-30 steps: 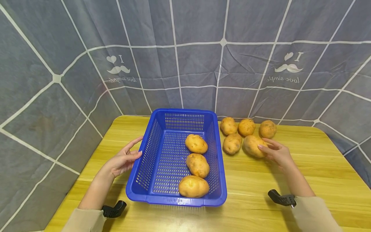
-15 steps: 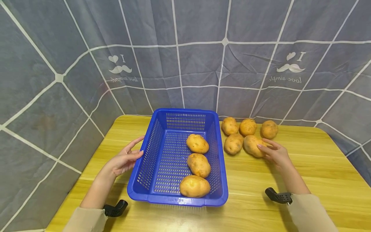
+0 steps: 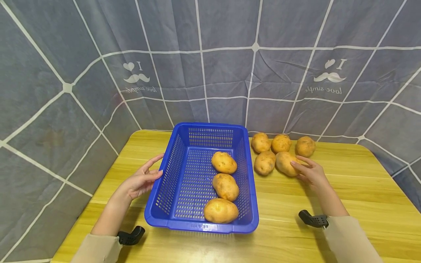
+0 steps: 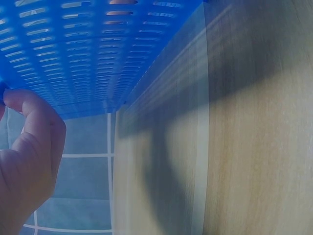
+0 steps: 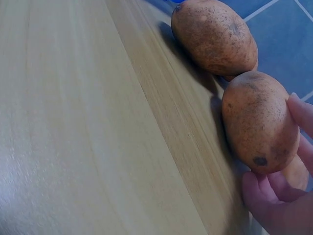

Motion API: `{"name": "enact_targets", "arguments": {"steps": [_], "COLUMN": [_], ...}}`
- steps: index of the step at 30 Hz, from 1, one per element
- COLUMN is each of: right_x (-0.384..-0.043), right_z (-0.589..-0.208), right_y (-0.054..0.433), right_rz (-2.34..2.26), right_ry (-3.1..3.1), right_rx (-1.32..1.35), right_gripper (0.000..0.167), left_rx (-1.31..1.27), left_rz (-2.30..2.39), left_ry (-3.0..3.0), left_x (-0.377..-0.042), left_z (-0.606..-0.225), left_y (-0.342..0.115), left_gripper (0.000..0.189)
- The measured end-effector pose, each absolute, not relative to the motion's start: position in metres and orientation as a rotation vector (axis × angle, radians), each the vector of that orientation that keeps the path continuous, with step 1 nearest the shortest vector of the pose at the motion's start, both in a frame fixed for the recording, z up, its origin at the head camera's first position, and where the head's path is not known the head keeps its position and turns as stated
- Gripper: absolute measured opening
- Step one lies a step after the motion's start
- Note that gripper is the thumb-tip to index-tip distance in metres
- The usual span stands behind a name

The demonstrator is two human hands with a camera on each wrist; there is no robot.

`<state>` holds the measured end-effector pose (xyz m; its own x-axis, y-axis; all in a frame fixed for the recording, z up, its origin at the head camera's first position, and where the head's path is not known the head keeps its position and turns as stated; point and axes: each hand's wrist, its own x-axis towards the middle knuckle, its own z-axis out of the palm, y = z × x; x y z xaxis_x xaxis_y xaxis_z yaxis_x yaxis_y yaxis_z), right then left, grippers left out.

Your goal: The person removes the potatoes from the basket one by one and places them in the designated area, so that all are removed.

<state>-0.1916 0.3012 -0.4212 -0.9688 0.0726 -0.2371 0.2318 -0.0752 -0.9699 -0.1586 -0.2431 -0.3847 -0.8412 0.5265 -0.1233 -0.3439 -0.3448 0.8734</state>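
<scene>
A blue plastic basket (image 3: 201, 226) with slotted walls stands mid-table, with three potatoes (image 3: 225, 187) in a row along its right side. My left hand (image 3: 139, 182) holds its left rim, thumb on top; in the left wrist view the thumb (image 4: 29, 105) bends up against the blue edge. To the right of the basket, my right hand (image 3: 310, 171) grips a potato (image 3: 285, 163) from its right side. The right wrist view shows fingertips around this potato (image 5: 259, 120), which has a dark spot near its lower end. Another potato (image 5: 215, 36) lies right beside it.
Several more potatoes (image 3: 261, 142) lie by the back edge of the wooden table (image 3: 348, 190), right of the basket. A grey curtain (image 3: 227, 73) with white lines hangs behind and along the left. Black wrist mounts (image 3: 131, 235) stick out from both sleeves.
My right hand and wrist have shifted slightly left, and the potato it grips has moved a little left and away from me. My left hand stays at the basket's rim.
</scene>
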Motion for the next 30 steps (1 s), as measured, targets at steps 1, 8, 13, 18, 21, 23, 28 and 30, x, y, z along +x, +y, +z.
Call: {"name": "enact_targets", "arguments": {"steps": [1,8,13,18,21,23,28,30], "right_x": [-0.192,-0.193,-0.194,-0.194,-0.194,-0.193,-0.191,-0.191], "right_z": [-0.421,-0.419,-0.418,-0.418,-0.417,-0.416,-0.410,-0.407], "right_y": [0.301,0.305,0.307,0.311,0.315,0.317,0.324,0.325], "right_rz": [-2.202,-2.151,-2.096,-2.139,-2.139,-2.108,-2.032,-2.011], "right_ry": [2.050,2.059,2.095,2.043,2.039,2.066,2.136,2.148], "right_rx": [0.345,0.341,0.316,0.282,0.243,0.209,0.159,0.164], "right_gripper": [0.027,0.022,0.029,0.023,0.021,0.021,0.022,0.022], "left_rx": [0.243,0.242,0.244,0.259,0.269,0.274,0.294,0.298], "left_rz": [2.199,2.198,2.198,2.197,2.200,2.201,2.194,2.192], "left_ry": [1.367,1.368,1.373,1.367,1.357,1.352,1.342,1.343], "left_x": [-0.158,-0.158,-0.158,-0.158,-0.158,-0.159,-0.160,-0.161], "left_z": [-0.384,-0.384,-0.384,-0.385,-0.385,-0.385,-0.387,-0.388], "left_y": [-0.243,-0.243,-0.243,-0.243,-0.244,-0.244,-0.246,-0.246], "left_gripper": [0.060,0.061,0.061,0.059,0.059,0.058,0.056,0.055]}}
